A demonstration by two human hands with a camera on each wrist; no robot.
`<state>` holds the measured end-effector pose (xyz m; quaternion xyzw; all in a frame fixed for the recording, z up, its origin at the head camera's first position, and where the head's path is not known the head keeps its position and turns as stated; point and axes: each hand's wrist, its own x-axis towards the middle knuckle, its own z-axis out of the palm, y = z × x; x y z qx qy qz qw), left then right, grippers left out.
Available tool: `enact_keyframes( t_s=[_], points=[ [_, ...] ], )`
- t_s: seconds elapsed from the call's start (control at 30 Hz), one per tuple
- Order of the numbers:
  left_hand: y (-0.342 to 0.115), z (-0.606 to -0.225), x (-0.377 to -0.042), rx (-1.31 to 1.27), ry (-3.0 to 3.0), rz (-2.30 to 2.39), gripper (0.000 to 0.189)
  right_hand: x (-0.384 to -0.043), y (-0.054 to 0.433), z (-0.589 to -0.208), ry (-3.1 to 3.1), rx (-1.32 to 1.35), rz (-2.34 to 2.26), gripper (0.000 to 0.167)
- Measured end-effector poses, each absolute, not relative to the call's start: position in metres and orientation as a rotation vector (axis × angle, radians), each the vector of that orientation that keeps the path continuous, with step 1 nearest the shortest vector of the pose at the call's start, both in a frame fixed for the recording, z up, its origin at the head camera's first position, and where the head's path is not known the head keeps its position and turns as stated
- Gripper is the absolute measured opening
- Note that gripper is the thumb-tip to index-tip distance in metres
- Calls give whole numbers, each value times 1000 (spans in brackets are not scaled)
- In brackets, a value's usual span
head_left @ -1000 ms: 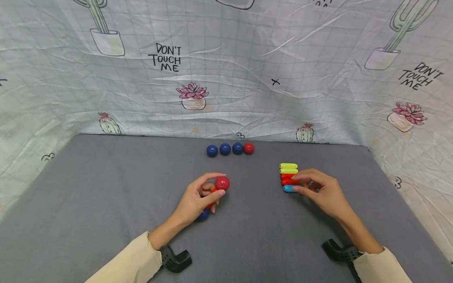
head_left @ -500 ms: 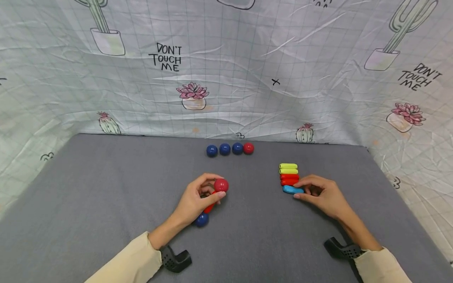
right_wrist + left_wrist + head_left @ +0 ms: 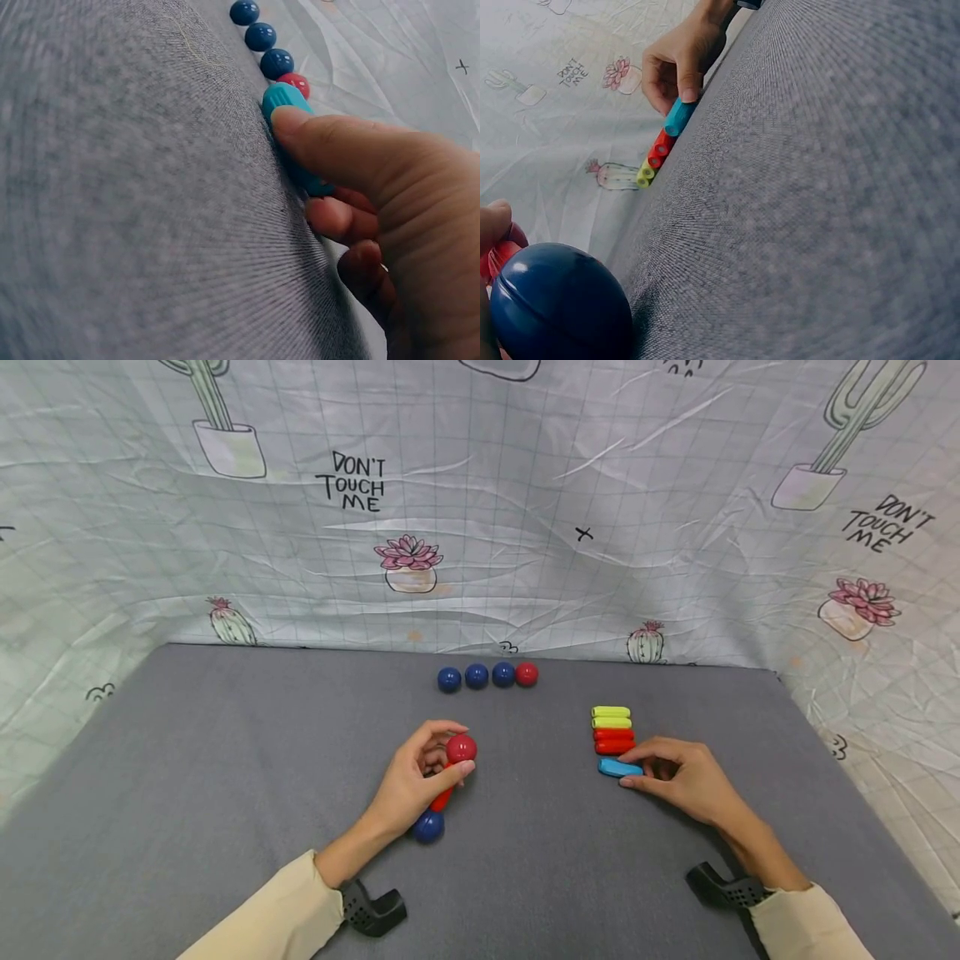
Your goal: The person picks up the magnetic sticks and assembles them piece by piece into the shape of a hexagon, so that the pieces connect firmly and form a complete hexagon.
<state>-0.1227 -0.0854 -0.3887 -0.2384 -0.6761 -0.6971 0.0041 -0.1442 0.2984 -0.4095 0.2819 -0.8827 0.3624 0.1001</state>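
My left hand [image 3: 405, 785] grips a red stick [image 3: 442, 800] with a red ball [image 3: 461, 748] at its upper end and a dark blue ball [image 3: 429, 827] at its lower end. In the left wrist view that blue ball [image 3: 561, 304] fills the lower left corner. On the right, my right hand [image 3: 686, 777] pinches a light blue stick [image 3: 618, 767] between thumb and fingers, low over the grey cloth. Just beyond it lie red sticks [image 3: 614, 742] and yellow-green sticks [image 3: 611, 718], side by side. The right wrist view shows my thumb on the ribbed blue stick [image 3: 283, 96].
A row of dark blue balls [image 3: 476, 676] ending in a red ball [image 3: 527, 674] stands at the back of the grey cloth surface [image 3: 300, 727]. Behind it hangs a printed curtain [image 3: 510, 560]. Each wrist wears a black camera mount [image 3: 372, 910].
My right hand has drawn the light blue stick towards me, apart from the red sticks. My left hand has shifted slightly, bringing the red ball a little left and uncovering more of the lower blue ball.
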Motion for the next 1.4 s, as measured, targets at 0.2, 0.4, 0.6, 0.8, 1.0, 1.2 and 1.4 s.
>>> enact_keyframes(
  t_s=[0.2,0.4,0.6,0.8,1.0,1.2,1.4],
  points=[
    [-86,-390,-124,-781,-2132,-2145,38,-144,292,-407,-2599,812,1124,30],
    [-84,-390,-123,-737,-2126,-2188,34,-142,278,-395,-2580,820,1199,30],
    [-83,-390,-123,-692,-2146,-2193,32,-138,247,-369,-2550,886,1189,27],
    [-84,-391,-122,-693,-2163,-2158,33,-143,219,-352,-2545,959,1236,24],
    [-85,-391,-121,-724,-2181,-2144,32,-151,197,-346,-2499,1063,1306,23],
    [-85,-390,-120,-731,-2197,-2142,32,-155,181,-344,-2499,1112,1341,23],
    [-86,-388,-121,-709,-2218,-2153,33,-157,168,-343,-2491,1145,1345,22]
  ],
)
